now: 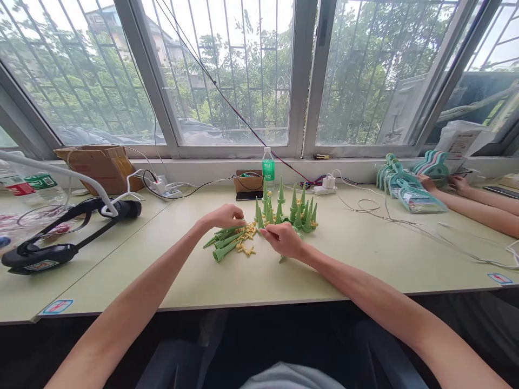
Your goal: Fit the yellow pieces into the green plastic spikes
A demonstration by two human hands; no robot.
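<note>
My left hand (225,216) is closed, fingertips pinched at the edge of a heap of small yellow plastic pieces (247,232). Whatever lies between those fingertips is too small to make out. My right hand (286,239) is wrapped round a green plastic spike (283,260), whose pointed tip shows below the palm; the rest is hidden by the fingers. Under and beside my left hand lie several loose green spikes (225,250) on their sides. Behind my right hand a cluster of green spikes (293,202) stands points up, some with yellow pieces on them.
A water bottle (268,168) and a brown box (248,183) stand behind the spikes. Cables and a power strip (324,186) run along the back. At left is a black headset (73,237). Another person's hands (427,183) are among teal hangers (417,194) at right.
</note>
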